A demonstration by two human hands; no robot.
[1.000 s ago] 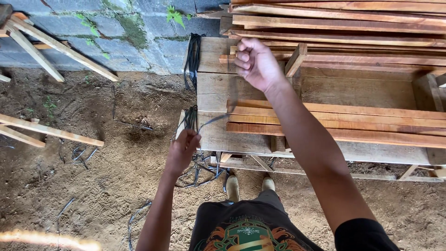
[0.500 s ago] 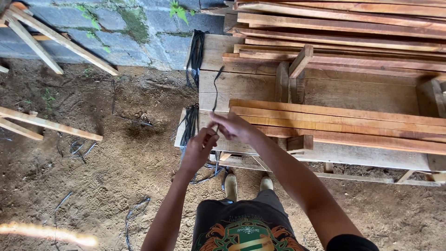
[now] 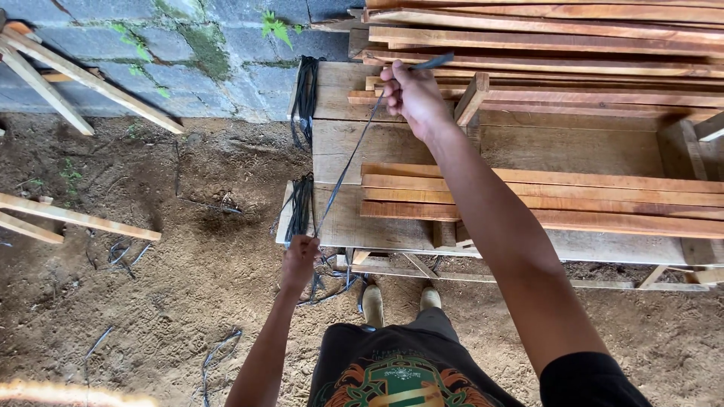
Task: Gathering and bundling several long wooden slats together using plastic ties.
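Right hand: the right hand (image 3: 413, 96) was raised over the bench (image 3: 528, 151), its grip clenched on the upper end of a dark strap (image 3: 348, 166).
Left hand: the left hand (image 3: 300, 260) sat low at the bench's near left corner, its grip closed on the strap's lower end.
Strap: it ran straight and taut between the two hands, apparently pulled tight to draw it out to length, clear of the wood.
Strap bundles: more dark straps (image 3: 305, 98) hung over the bench's left edge, within reach of the left hand.
Planks: long wooden planks (image 3: 543, 200) lay stacked across the bench, filling its right side.
Open room: bare dirt ground (image 3: 166, 301) lay to the left; a stone wall (image 3: 188, 53) closed off the far side.
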